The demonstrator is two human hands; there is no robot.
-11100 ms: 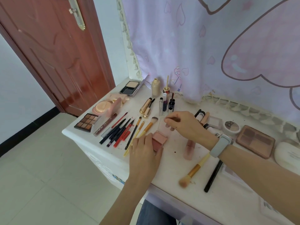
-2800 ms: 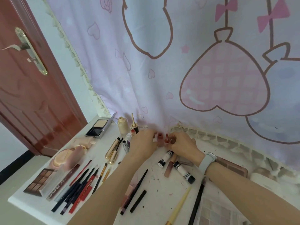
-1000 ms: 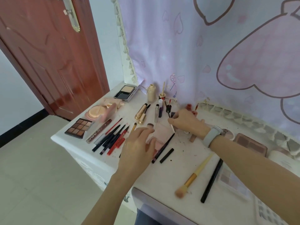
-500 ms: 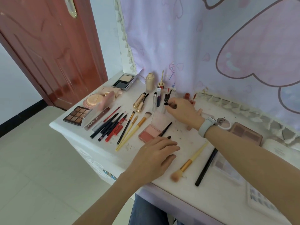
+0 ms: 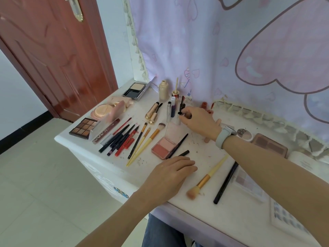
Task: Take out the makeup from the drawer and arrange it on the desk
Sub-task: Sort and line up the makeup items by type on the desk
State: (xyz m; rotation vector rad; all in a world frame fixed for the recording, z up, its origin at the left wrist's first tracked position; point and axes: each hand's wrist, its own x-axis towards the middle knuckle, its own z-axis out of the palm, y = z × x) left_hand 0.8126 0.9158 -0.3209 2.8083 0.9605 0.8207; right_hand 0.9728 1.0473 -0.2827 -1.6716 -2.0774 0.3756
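Item: short black pencil (image 5: 184, 153), lying on the desk (image 5: 231, 216) just beyond your left hand (image 5: 170, 172). Long axis: slanted, near end toward you, far end up and right, roughly parallel to the thin brush (image 5: 178, 146) leaning on the blush compact (image 5: 163, 147). Left hand: flat, loosely spread, empty, fingertips almost touching the pencil. Nearer hand, by my judgement. Right hand (image 5: 200, 122): farther back, fingers pinched on a small dark tube (image 5: 180, 113) among the upright bottles.
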